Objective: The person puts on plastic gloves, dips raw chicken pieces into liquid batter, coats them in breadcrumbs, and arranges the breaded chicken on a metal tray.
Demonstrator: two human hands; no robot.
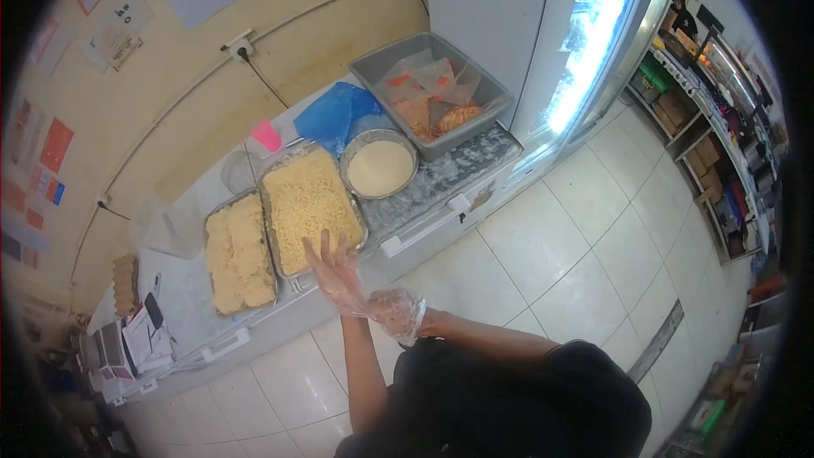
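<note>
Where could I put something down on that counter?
The marbled strip in front of the grey tub, right of the round pan. Also the white patch between the left tray and papers. The right tray, pan and blue bag crowd together.

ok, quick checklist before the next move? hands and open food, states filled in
1. Left hand covered in clear plastic: ok.
2. Right hand free: not ok, it is at the left wrist.
3. Plastic free of tears: cannot tell, too small.
4. Yellow crumbs uncovered: ok.
5. Cream-coloured liquid uncovered: ok.
6. Blue plastic bag out of that liquid: ok, it lies beside the round pan.
</note>
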